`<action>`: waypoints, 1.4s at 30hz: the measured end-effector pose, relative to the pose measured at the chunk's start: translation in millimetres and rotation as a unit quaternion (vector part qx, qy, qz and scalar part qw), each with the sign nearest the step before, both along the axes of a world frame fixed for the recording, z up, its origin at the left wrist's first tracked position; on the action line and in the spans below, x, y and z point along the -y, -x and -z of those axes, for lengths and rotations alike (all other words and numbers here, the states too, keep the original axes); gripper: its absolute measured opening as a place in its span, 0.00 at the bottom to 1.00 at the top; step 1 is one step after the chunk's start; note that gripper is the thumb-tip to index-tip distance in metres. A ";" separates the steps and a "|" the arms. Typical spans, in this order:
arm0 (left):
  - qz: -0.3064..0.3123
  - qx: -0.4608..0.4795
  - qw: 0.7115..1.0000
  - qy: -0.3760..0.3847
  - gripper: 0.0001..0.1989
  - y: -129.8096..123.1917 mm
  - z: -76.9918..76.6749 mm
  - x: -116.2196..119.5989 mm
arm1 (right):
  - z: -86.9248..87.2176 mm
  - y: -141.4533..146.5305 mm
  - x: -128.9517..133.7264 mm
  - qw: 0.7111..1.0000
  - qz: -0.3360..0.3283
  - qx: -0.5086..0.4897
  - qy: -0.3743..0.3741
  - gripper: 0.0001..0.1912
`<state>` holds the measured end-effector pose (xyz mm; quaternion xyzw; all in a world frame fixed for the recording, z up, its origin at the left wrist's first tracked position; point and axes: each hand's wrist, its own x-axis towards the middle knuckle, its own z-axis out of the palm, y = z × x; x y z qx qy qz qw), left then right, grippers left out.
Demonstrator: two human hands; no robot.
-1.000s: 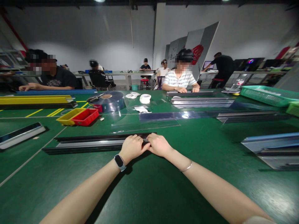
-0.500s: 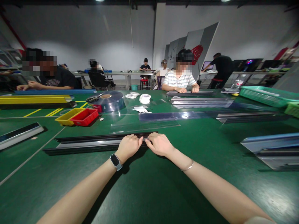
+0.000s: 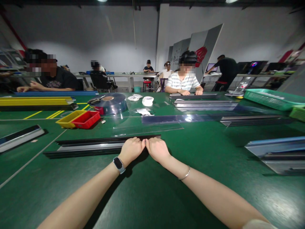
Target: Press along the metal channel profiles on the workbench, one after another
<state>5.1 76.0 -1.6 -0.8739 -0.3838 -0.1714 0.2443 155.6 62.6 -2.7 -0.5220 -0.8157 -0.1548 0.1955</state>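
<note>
A long black channel profile with a pale grey inner strip lies crosswise on the green table. My left hand, a watch on its wrist, is closed over the right part of the profile. Close beside it, my right hand is closed near the profile's right end, a thin bracelet on the wrist. Both thumbs nearly meet in the middle. My fingertips are hidden behind the hands. Just beyond the profile lies a clear plastic strip.
Left of centre stand a yellow bin and a red bin, with a roll of clear film behind. Blue-edged profiles lie at right, near a green basket. Across the table a co-worker in a striped shirt handles a dark profile.
My right hand has slid left along the profile, up against my left hand. The left hand and the profile have hardly moved.
</note>
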 end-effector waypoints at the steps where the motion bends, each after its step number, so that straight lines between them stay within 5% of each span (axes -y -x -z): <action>1: -0.006 0.008 1.000 0.000 0.17 -0.5 0.3 0.2 | 0.8 0.1 -0.5 1.000 0.001 -0.002 -0.007 0.23; 14: -0.076 0.070 0.995 -0.001 0.22 0.5 0.0 2.6 | 7.9 -21.5 -19.2 0.997 0.037 -0.018 -0.059 0.27; 42: -0.041 0.058 0.997 0.005 0.20 -6.2 1.1 -1.2 | 10.6 -7.5 -18.6 0.998 0.026 -0.014 -0.056 0.22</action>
